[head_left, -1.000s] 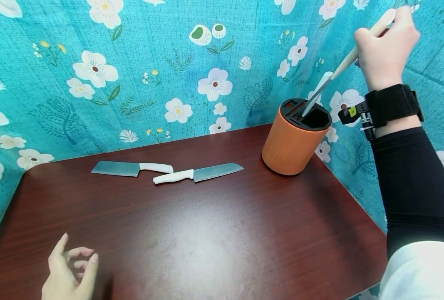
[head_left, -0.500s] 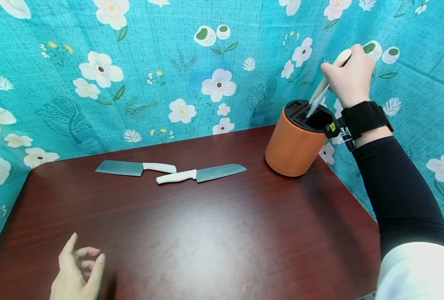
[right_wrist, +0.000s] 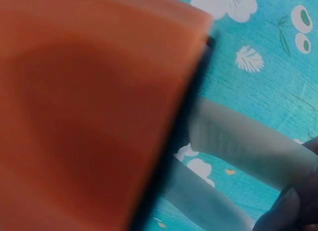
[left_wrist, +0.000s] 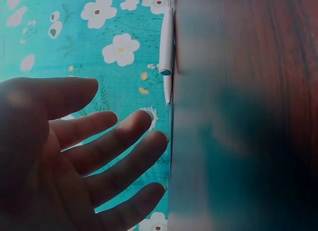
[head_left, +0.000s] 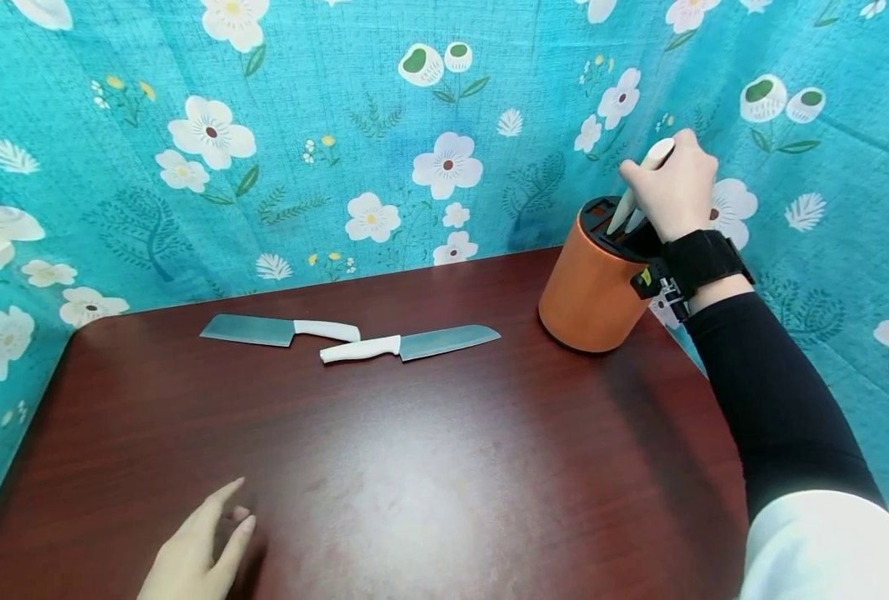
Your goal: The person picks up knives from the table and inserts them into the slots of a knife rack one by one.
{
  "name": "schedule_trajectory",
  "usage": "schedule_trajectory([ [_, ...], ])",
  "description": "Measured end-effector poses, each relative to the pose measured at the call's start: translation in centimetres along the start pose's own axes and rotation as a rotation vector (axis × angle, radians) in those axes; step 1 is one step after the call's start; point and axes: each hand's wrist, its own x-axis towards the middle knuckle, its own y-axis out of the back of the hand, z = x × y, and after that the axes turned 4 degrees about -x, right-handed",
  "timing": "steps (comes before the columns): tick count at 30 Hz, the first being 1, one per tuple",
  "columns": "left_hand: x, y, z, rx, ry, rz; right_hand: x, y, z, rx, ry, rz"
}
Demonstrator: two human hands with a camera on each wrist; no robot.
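My right hand [head_left: 678,185] grips the cream handle of a knife [head_left: 622,210] over the round orange knife block [head_left: 592,292]. No blade shows; the handle stands at the block's black slotted top. Beside it a second, paler knife handle [right_wrist: 206,198] rises from the block in the right wrist view. My left hand [head_left: 198,546] hovers low over the table at the front left, fingers loosely bent, holding nothing. On the table behind it lie a cleaver [head_left: 252,329] with a white handle and a broad-bladed knife [head_left: 447,342], their handle ends close together.
The dark brown table [head_left: 414,467] has a bright glare patch near its middle. A turquoise flowered cloth [head_left: 324,150] hangs along the back and right edges, close behind the knife block.
My right hand has come down and left with the knife, whose blade has gone into the block. My left hand has shifted slightly right. The two lying knives have stayed put.
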Motion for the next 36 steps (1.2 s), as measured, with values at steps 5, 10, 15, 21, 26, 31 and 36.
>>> schedule_trajectory([
  [5,0.2,0.0,0.7,0.001,-0.014,-0.030,-0.3,-0.3,0.0,-0.020,-0.041,0.004],
  [10,0.8,0.8,1.8,0.006,0.015,-0.086,-0.1,0.4,-0.1,-0.054,-0.064,-0.026],
  [15,4.0,2.8,2.8,0.054,0.012,-0.160,-1.2,1.4,-0.1,0.041,-0.089,-0.019],
  [21,9.5,4.0,4.5,0.196,-0.069,-0.176,-5.7,0.3,-2.2,0.001,0.123,0.193],
  [26,15.2,1.4,6.2,0.295,-0.156,-0.133,-12.1,-2.8,-3.1,-0.027,0.475,0.296],
  [31,18.9,-2.0,5.6,0.354,-0.199,-0.081,-18.3,-6.8,-3.4,0.061,0.592,0.083],
  [36,20.6,-3.8,5.3,0.363,-0.192,-0.099,-22.2,-9.4,-3.5,0.084,0.582,-0.221],
])
